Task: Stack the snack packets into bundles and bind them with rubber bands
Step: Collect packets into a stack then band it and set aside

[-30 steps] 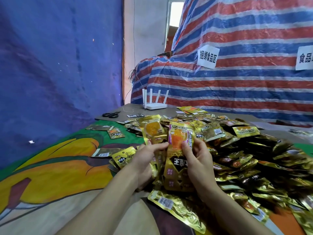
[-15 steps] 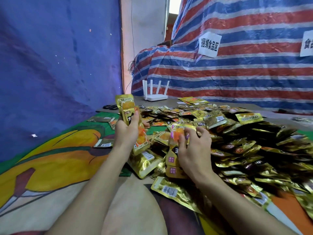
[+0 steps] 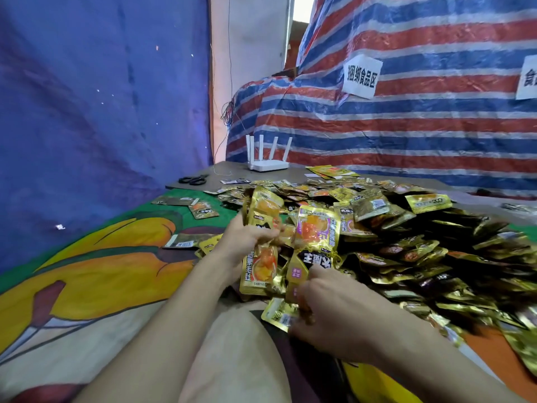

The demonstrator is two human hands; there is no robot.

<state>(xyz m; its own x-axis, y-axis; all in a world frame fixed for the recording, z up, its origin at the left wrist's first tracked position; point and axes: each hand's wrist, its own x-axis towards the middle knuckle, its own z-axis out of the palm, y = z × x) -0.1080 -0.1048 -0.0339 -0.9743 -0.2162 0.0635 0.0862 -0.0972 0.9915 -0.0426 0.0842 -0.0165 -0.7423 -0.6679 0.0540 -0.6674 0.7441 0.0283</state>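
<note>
Standing upright at the near left edge of the heap of snack packets, a small stack of gold packets is gripped by the left hand, whose fingers are curled round its middle. Just beside that stack, on the side nearer the heap, a single purple-and-gold packet is held upright. Its lower end is pinched by the right hand, whose fingers are bent in against the foil. The stack and the single packet are seen close together; whether they touch cannot be told.

Another packet is seen lying flat at the heap's near edge, under the right hand's fingertips, and whether it is also held cannot be told.

The heap is spread over a printed cloth. A few loose packets are scattered flat on the cloth to the left of the heap. Beyond the heap's far left corner black scissors are laid, and behind the heap a white router with four antennas is set. Further behind the heap a striped tarp is hung, with a paper sign fixed to it. Left of the heap a blue tarp is hung.
</note>
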